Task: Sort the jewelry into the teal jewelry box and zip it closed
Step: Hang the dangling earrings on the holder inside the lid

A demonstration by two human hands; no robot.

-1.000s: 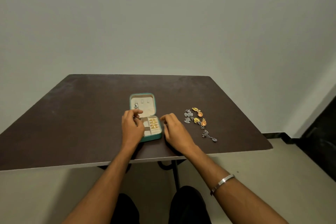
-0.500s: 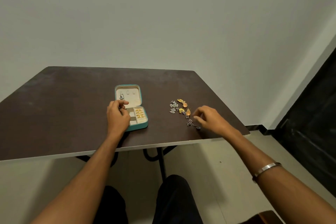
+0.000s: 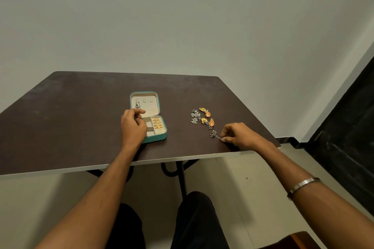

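While the right hand (image 3: 239,134) sits near the table's (image 3: 60,119) front edge, its thumb and fingertips are pinched on one end of a small silver earring (image 3: 215,134); the rest of that piece lies on the table just left of the fingers.

Left hand (image 3: 132,126) is over the left side of the teal jewelry box (image 3: 159,137), fingers curled, thumb against the index finger. Cannot tell if it has hold of anything (too small to resolve).

Box: one, open, lid (image 3: 144,101) laid back flat beyond the left hand, tray half under and just right of it.
- 1 silver piece (image 3: 137,105) on the lid lining, just past the left fingertips
- gold rings (image 3: 157,123) in the tray's right-hand slots, look like 4 (not certain)
- other tray compartments partly hidden by the hand

Loose pile just beyond and left of the right hand, between the two hands:
- 2 gold-and-orange drop earrings (image 3: 206,114)
- about 3 silver cluster pieces (image 3: 194,115) on the pile's left side (edges blur together, count approximate)
- 1 small dark silver bit (image 3: 210,127) nearest the right hand

One plain metal bangle (image 3: 303,185) on the right forearm.

No brand, label or readable writing on the box or anything else.
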